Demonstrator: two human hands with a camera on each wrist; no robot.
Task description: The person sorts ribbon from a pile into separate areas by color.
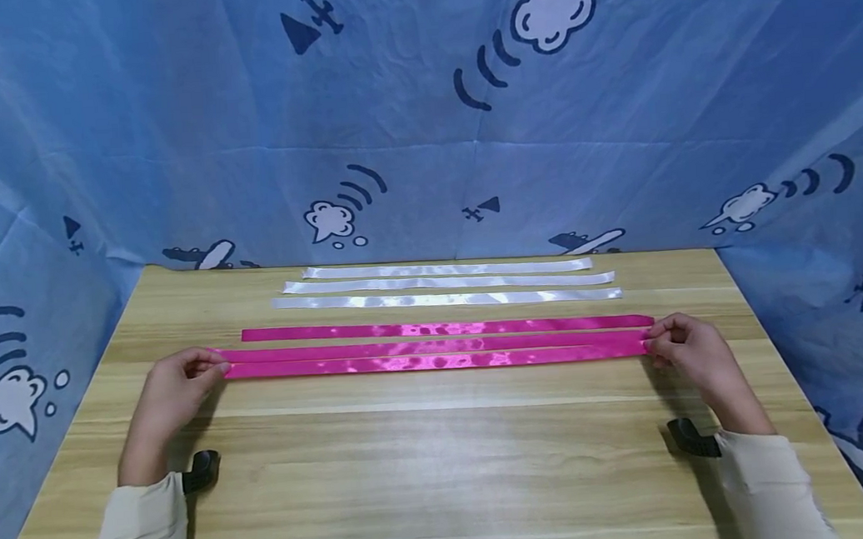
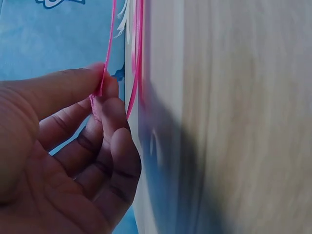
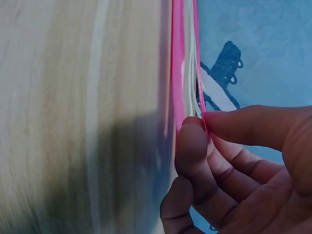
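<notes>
A shiny pink ribbon (image 1: 438,362) is stretched lengthwise between my two hands, flat side toward the head view. My left hand (image 1: 181,383) pinches its left end between thumb and fingertips; in the left wrist view this ribbon (image 2: 110,44) stands off the tabletop. At the other end, my right hand (image 1: 693,351) pinches it the same way, and the right wrist view has the ribbon (image 3: 200,73) running straight up from the fingertips. Just behind it lies a second pink ribbon (image 1: 407,348), partly overlapped at the right. A third pink ribbon (image 1: 331,332) lies farther back.
Behind the pink ribbons, three white ribbons (image 1: 449,301) lie roughly parallel on the wooden table (image 1: 445,469). A blue patterned cloth (image 1: 404,96) hangs along the back and sides. Black wrist-camera mounts (image 1: 202,471) stick out from both sleeves.
</notes>
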